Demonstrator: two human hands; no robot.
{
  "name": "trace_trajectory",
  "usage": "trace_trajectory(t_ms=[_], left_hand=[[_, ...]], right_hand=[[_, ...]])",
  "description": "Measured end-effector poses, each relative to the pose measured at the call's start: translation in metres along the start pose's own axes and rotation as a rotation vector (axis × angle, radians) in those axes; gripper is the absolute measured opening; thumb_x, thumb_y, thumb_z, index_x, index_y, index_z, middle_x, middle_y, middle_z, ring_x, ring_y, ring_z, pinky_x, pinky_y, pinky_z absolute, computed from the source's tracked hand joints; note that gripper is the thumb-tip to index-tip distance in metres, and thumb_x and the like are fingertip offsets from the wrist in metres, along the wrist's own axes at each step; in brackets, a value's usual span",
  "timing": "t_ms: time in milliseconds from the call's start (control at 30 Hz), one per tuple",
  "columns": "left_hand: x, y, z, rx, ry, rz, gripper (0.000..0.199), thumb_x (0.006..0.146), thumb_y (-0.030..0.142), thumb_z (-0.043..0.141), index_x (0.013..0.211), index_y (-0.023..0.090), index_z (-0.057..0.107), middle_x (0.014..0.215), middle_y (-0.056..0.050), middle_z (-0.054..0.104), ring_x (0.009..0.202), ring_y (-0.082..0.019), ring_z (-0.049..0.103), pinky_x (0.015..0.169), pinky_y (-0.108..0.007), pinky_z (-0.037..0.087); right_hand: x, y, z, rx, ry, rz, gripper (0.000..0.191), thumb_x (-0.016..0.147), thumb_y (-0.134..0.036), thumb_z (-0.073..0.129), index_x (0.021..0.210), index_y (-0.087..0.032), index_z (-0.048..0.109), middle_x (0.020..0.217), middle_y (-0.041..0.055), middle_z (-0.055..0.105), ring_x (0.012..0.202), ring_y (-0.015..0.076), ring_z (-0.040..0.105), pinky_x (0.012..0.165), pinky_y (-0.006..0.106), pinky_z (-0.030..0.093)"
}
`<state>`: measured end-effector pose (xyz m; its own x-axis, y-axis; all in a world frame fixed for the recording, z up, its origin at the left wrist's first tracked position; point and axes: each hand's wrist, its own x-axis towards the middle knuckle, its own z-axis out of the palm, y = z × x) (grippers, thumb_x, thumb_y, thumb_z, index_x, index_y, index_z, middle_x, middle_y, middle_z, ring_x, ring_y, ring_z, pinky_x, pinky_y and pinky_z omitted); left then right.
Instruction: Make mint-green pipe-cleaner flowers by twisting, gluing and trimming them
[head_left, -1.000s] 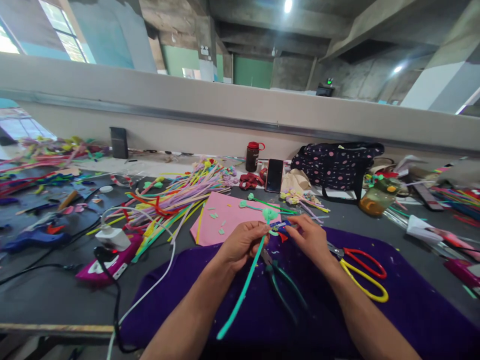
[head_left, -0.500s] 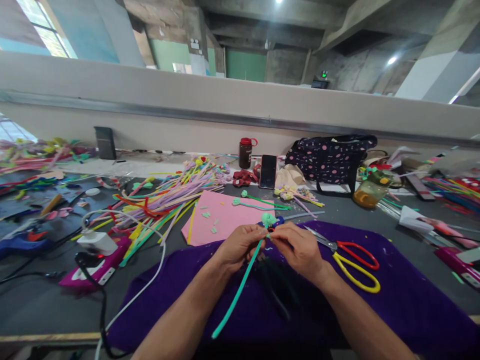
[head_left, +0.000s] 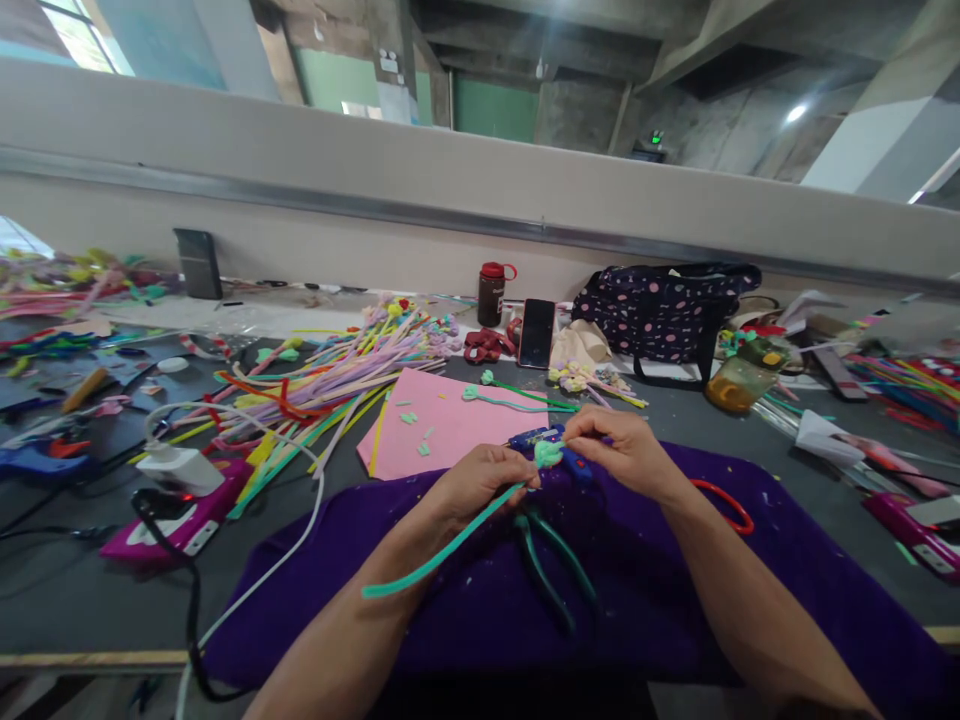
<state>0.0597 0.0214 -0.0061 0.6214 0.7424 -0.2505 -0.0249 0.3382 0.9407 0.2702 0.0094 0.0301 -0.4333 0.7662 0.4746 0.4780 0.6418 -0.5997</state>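
Two bare hands at work, just nearside of the pink sheet (head_left: 469, 430), toward its R end. L hand (head_left: 480, 488) is nearly closed, thumb & fingertips pinching a green fuzzy stem (head_left: 442, 553) right under its flower head (head_left: 549, 454). Head sits just off the sheet's near R corner; the stem's loose end points nearside & L, away from the sheet. R hand (head_left: 616, 448), R of the sheet, is half-curled, fingertips drawn in close by the flower head; can't tell if a petal or anything else is btwn them.

Blue tool (head_left: 577, 466) lies partly hidden behind the flower head, near the sheet's R end. Green-handled pliers (head_left: 541, 572) lie nearside of the sheet on purple cloth (head_left: 315, 600), tips hidden by the L hand. Red scissor handle (head_left: 733, 503) shows well R of the sheet, rest covered by the R forearm.

On the sheet: a few green scraps (head_left: 407, 418), plus a pale green stem piece (head_left: 504, 401) along its far edge. Multicol. stem bundle (head_left: 360, 365) is L of & beyond the sheet; pink power strip (head_left: 217, 502) w/ white charger (head_left: 180, 470) further L. Beyond the sheet: phone (head_left: 536, 335), red-lidded bottle (head_left: 492, 295); dark patterned bag (head_left: 667, 315) beyond & R.
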Motion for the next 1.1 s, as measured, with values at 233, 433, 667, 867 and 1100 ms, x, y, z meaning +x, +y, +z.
trace_trajectory(t_ms=[233,433,667,867,1100], left_hand=[[-0.002,0.007,0.003,0.173,-0.001,-0.069,0.013,0.064,0.026,0.055,0.06,0.014,0.057,0.037,0.006,0.043,0.03,-0.005,0.029,0.036,-0.022,0.016],[0.001,0.005,0.004,0.326,-0.009,-0.035,0.014,0.065,0.025,0.054,0.06,0.013,0.059,0.039,0.005,0.045,0.034,-0.006,0.034,0.039,-0.021,0.022],[0.003,0.003,0.003,0.383,0.011,-0.017,0.013,0.065,0.022,0.053,0.059,0.013,0.06,0.044,0.003,0.049,0.04,-0.007,0.04,0.042,-0.021,0.027],[0.002,0.004,0.006,0.377,0.036,-0.006,0.014,0.065,0.022,0.054,0.057,0.013,0.06,0.044,0.003,0.049,0.039,-0.007,0.041,0.042,-0.021,0.027],[0.001,0.006,0.008,0.354,0.048,-0.012,0.013,0.065,0.021,0.054,0.056,0.014,0.06,0.043,0.003,0.049,0.038,-0.007,0.04,0.043,-0.021,0.027]], right_hand=[[0.008,0.004,0.001,0.017,-0.11,-0.102,0.007,0.081,-0.017,0.054,0.079,-0.017,0.061,0.081,0.0036,0.06,0.073,0.013,0.055,0.068,0.026,0.043],[0.008,0.003,0.0,0.01,-0.2,-0.156,0.009,0.082,-0.019,0.054,0.08,-0.017,0.063,0.085,0.0048,0.059,0.084,0.015,0.055,0.078,0.029,0.043],[0.003,0.004,0.0,-0.061,-0.234,-0.169,0.009,0.082,-0.019,0.054,0.08,-0.018,0.063,0.086,0.0045,0.06,0.084,0.0148,0.055,0.077,0.03,0.043],[0.0,0.002,0.004,-0.124,-0.178,-0.182,0.009,0.082,-0.017,0.053,0.078,-0.019,0.061,0.083,0.0048,0.061,0.082,0.0161,0.055,0.075,0.031,0.044],[-0.003,0.004,0.007,-0.159,-0.124,-0.162,0.007,0.081,-0.017,0.054,0.078,-0.018,0.06,0.084,0.005,0.06,0.081,0.0164,0.055,0.075,0.032,0.043]])
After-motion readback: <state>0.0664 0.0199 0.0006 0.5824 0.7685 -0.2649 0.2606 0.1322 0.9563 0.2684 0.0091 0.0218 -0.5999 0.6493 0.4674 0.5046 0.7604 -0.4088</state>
